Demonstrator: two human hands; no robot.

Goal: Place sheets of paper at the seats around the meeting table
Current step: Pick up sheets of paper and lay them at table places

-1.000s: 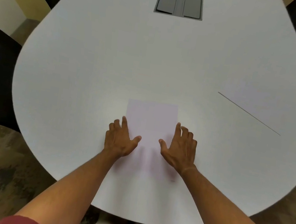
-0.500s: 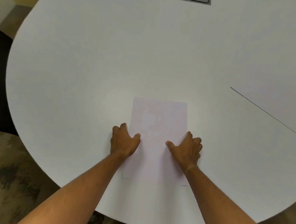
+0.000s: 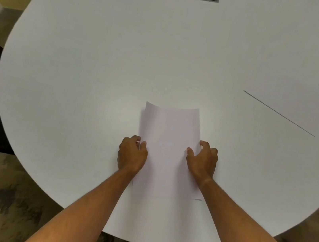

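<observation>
Evidently mid-pickup, the left hand [image 3: 132, 154] and right hand [image 3: 202, 162] pinch the bowed paper stack [image 3: 167, 149] between them, which next needs lifting off the table [image 3: 100, 69].

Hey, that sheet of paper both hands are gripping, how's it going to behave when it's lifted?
Probably floppy: the sheet of paper already bows upward between the left hand and right hand. It likely droops if held by one edge. It may slide easily on the smooth table.
</observation>
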